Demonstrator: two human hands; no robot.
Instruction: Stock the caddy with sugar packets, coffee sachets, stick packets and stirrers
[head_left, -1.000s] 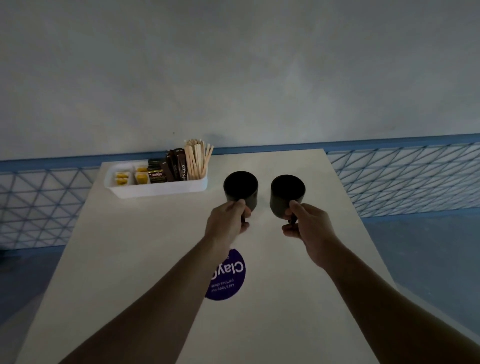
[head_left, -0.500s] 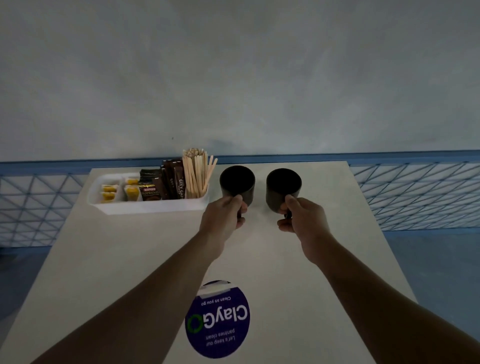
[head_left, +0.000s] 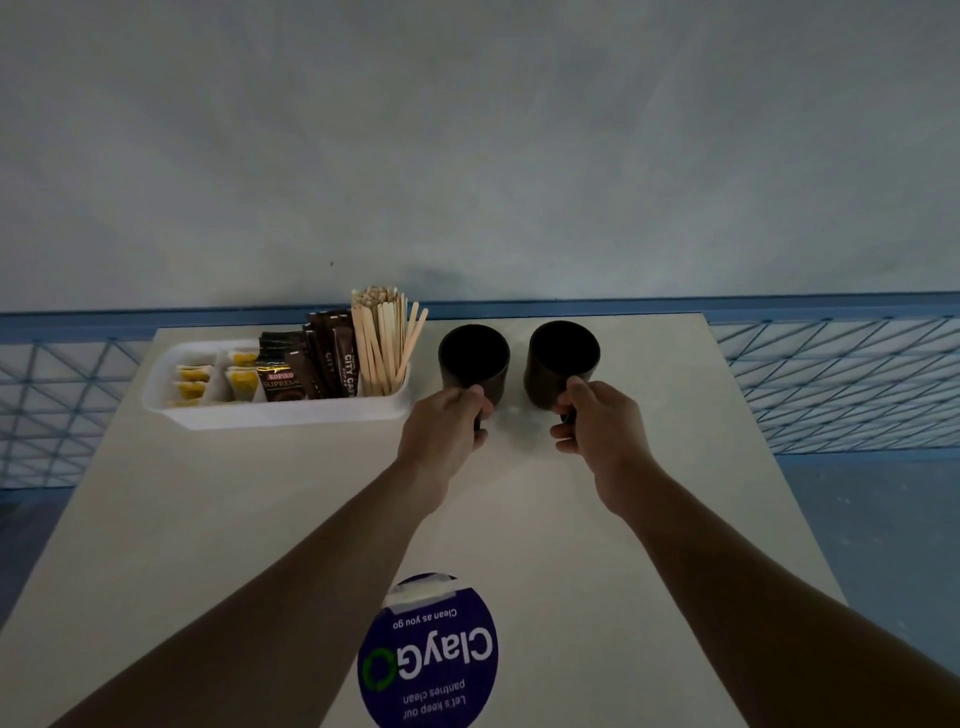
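A dark mug is held by its handle in each grip: the left hand is closed on the left mug, the right hand on the right mug. The left mug is set just beside the caddy; a nudge could tip the upright stirrers. The white caddy, at the worktop's far edge, looks stocked: yellow sugar packets farthest from the mugs, dark coffee sachets and stick packets between.

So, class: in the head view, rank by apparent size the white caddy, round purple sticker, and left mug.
1. white caddy
2. round purple sticker, though nearness enlarges it
3. left mug
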